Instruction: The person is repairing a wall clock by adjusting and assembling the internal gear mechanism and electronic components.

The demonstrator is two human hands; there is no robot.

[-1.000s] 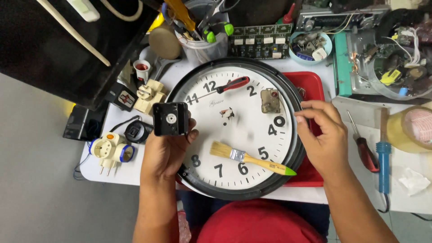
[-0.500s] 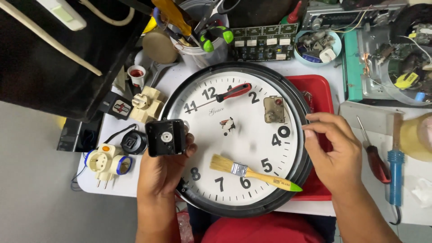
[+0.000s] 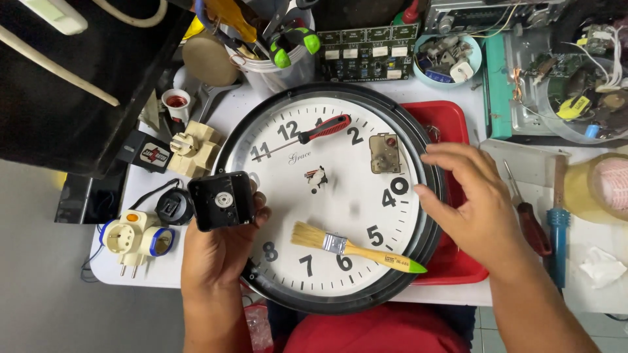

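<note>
Left hand (image 3: pixel 219 252): fingers clamped on black square clock movement (image 3: pixel 221 200), held above the near-left rim of the wall clock (image 3: pixel 327 196).
Right hand (image 3: pixel 474 209): fingers apart, resting on the clock's right rim, holding nothing.
On the dial: paintbrush (image 3: pixel 356 247) near, red-handled screwdriver (image 3: pixel 324 129) far, small brass mechanism (image 3: pixel 384 153) right.
Step in hand: movement out of the clock, under inspection.
Next move: likely calls for a steady clock and careful alignment with the centre hole (image 3: pixel 316 178).
</note>
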